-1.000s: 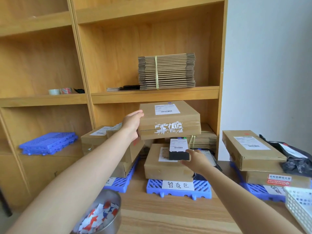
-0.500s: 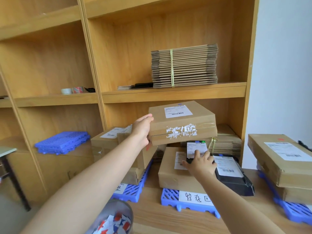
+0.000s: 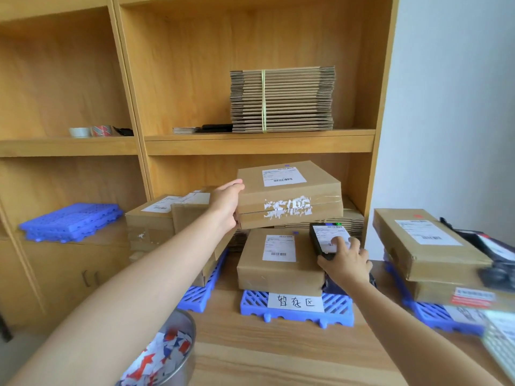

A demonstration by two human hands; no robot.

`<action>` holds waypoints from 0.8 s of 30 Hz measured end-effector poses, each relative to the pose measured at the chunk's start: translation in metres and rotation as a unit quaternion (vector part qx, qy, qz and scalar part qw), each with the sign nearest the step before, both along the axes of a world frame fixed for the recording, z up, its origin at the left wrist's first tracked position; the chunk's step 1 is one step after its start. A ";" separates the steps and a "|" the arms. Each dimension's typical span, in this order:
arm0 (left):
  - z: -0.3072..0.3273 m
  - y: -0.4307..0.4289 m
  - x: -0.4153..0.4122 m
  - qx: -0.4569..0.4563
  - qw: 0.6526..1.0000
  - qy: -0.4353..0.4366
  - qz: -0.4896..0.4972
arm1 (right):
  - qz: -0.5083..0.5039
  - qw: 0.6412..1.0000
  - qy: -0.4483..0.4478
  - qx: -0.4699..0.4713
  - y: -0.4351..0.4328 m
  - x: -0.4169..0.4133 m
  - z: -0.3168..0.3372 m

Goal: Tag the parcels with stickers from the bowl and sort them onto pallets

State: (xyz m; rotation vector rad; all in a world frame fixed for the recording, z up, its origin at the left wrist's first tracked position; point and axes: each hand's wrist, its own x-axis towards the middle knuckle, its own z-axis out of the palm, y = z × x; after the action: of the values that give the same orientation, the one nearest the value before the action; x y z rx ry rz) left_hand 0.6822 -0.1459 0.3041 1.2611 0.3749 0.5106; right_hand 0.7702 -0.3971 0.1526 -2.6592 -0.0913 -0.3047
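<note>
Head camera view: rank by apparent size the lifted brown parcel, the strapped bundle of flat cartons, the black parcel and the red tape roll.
1-2. lifted brown parcel and strapped bundle of flat cartons: they look alike, and the bundle sits farther back, so unranked.
3. black parcel.
4. red tape roll.

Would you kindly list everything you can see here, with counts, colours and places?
centre pallet: 1, blue, table middle, handwritten sign
left pallet: 1, blue, table left
right pallet: 1, blue, table right
spare pallets: stack, blue, lower left shelf
centre parcel: 1, brown, on centre pallet
lifted parcel: 1, brown, held above centre parcel
black parcel: 1, black, beside centre parcel
left parcels: at least 2, brown, at left pallet
right parcels: 2, brown, stacked on right pallet
black bags: black, far right
cardboard bundle: 1, brown, upper shelf
tape rolls: 2, white and red-patterned, left shelf
bowl: 1, metal, table front, red, white, blue stickers
left hand: grips lifted parcel's left end
right hand: holds black parcel
</note>
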 end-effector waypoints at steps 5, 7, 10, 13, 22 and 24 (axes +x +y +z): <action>-0.034 -0.017 0.014 0.022 0.999 0.037 -0.013 | -0.001 1.000 0.002 0.016 -0.056 -0.006 0.018; -0.054 -0.017 0.023 0.036 0.998 0.053 -0.005 | 0.000 1.000 -0.002 0.013 -0.076 -0.007 0.022; -0.082 -0.013 0.032 0.035 0.997 0.061 -0.014 | -0.011 1.000 -0.007 -0.002 -0.095 -0.009 0.026; -0.098 -0.014 0.030 0.046 0.997 0.060 -0.006 | -0.013 1.000 -0.003 -0.005 -0.103 -0.007 0.024; -0.134 0.005 0.041 0.070 0.996 0.048 0.020 | 0.005 1.000 0.018 -0.005 -0.080 0.001 0.007; -0.137 0.010 0.045 0.069 0.996 0.043 0.030 | 0.012 0.999 0.029 0.002 -0.074 0.007 0.001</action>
State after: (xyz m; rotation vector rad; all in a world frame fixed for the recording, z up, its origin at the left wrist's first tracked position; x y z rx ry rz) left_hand 0.7273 -0.1355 0.1667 1.4119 0.4578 0.5417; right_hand 0.7771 -0.4714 0.1535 -2.6584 -0.1033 -0.2186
